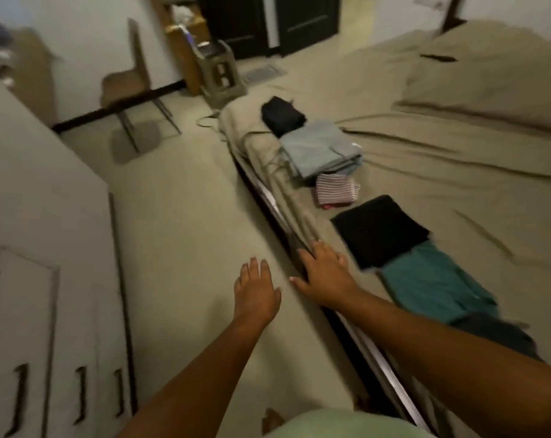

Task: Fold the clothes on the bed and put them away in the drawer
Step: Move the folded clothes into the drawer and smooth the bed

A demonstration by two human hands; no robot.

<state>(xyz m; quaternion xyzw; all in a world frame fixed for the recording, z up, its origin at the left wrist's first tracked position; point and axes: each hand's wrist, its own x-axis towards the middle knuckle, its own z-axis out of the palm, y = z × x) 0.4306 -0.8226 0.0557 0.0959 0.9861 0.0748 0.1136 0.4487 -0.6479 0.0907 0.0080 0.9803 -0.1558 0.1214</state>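
**Fig.** Folded clothes (380,230), from small black bundle (282,116) (far) to teal fabric fold (435,286) (near), are lined along the left edge of the olive-sheeted bed (425,147). Both grips are wide and empty: left hand (258,289) above the floor (179,216), right hand (324,276) laid on the bed edge. Folds could be undone by a careless one-handed lift.
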